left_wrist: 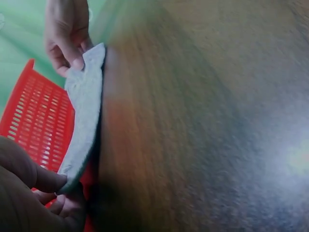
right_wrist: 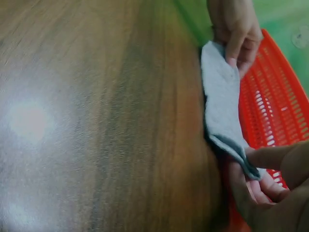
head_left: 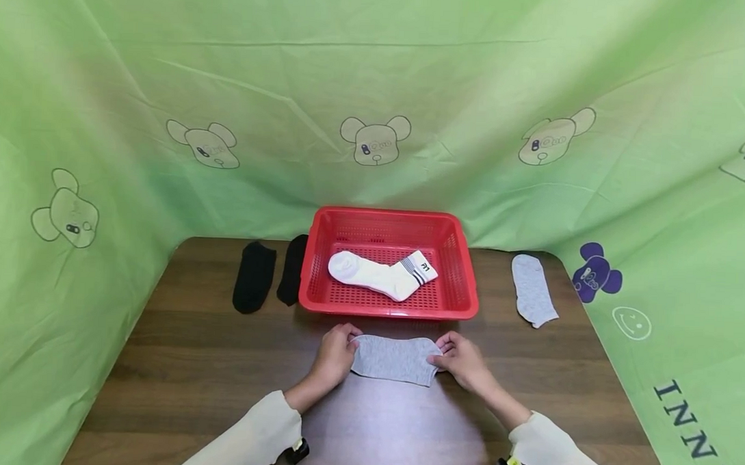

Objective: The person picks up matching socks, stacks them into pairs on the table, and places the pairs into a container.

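A light grey ankle sock (head_left: pixel 395 359) is stretched sideways between both hands, just in front of the red basket (head_left: pixel 388 312). My left hand (head_left: pixel 336 353) pinches its left end between thumb and fingers. At the other end, my right hand (head_left: pixel 462 362) pinches the sock near its cuff. In the right wrist view the grey sock (right_wrist: pixel 222 99) shows its opening edge at the right fingers. The left wrist view has the sock (left_wrist: pixel 87 111) spanning from the near left hand (left_wrist: pixel 36 188) to the right hand (left_wrist: pixel 67 36).
Inside the basket lies a white sock (head_left: pixel 371 277) with dark stripes. Two black socks (head_left: pixel 254 278) lie to its left, one partly hidden by the basket's edge. Another grey sock (head_left: pixel 533 290) rests on the wooden table (head_left: pixel 220 371) at right. Green cloth (head_left: pixel 279 72) hangs around the table.
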`<state>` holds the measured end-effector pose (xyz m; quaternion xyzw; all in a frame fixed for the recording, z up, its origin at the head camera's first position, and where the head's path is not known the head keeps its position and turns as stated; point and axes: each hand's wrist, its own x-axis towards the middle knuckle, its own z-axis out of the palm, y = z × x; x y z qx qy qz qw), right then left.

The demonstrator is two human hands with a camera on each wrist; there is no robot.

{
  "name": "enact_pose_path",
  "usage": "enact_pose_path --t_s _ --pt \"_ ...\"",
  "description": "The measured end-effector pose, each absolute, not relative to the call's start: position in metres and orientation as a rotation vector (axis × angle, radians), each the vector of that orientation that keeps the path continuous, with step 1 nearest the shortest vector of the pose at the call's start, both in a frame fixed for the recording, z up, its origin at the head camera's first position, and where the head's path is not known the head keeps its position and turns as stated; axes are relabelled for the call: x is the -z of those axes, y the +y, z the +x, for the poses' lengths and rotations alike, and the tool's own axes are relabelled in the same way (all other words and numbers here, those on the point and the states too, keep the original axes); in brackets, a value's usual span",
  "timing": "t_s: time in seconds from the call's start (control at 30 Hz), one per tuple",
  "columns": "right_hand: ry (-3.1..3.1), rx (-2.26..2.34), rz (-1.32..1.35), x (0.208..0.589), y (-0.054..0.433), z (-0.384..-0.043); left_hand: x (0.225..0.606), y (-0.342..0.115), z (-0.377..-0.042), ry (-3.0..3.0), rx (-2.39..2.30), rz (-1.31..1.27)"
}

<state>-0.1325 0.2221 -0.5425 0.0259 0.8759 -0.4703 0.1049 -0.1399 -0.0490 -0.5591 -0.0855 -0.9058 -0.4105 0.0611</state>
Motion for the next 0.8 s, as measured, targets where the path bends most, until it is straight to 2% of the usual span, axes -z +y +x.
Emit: enact_pose_path --t_s 0.23,0.43,0.63,0.8 --pt "2.895 1.154 -0.092 0.55 0.22 -0.128 0.567 -0.048 -0.138 -2.751 1.138 -0.355" --pt "3.174 0.896 -0.503 0.551 0.221 -0.124 0.566 -0.05 -0.134 -2.801 0.784 -0.452" --pt "3.125 0.611 -1.143 0.544 0.226 -0.115 0.556 -0.06 -0.123 -2.782 0.574 -0.925" --pt "3.031 0.435 -1.356 0.547 0.223 -0.107 0.555 -0.065 -0.116 -2.726 0.351 -1.292"
